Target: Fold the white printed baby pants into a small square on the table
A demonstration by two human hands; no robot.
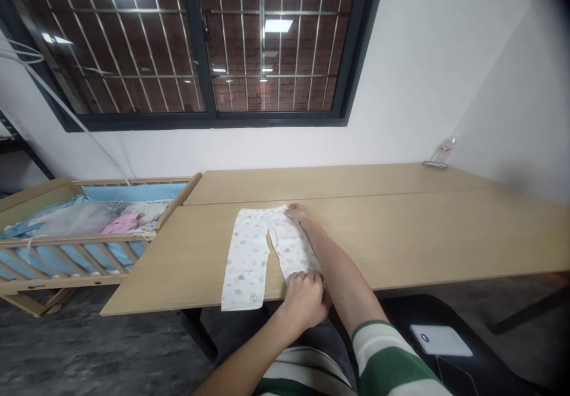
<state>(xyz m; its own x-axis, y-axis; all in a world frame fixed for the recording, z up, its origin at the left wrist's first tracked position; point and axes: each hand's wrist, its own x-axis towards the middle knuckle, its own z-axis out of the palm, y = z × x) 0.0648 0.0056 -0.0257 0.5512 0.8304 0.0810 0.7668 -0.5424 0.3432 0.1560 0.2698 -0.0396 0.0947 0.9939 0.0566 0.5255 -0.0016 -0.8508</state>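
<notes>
A pair of small white baby pants (244, 259) with a tiny printed pattern lies spread on the wooden table, waistband toward the window. One leg lies straight, its hem reaching past the near table edge; the other slants to the right. My left hand (306, 298) is closed around the hem of that slanted leg at the table's near edge, hiding the hem. At the right corner of the waistband, my right hand (298, 213) grips the fabric with bent fingers. My right forearm passes along the right side of the slanted leg.
The wooden table (423, 230) stretches far right, with a clear bottle (442, 151) at the back. To the left stands a wooden crib (80, 238) holding blue bedding and pink cloth (123, 222). A white phone (440, 340) lies on a black seat (414, 307) beside me.
</notes>
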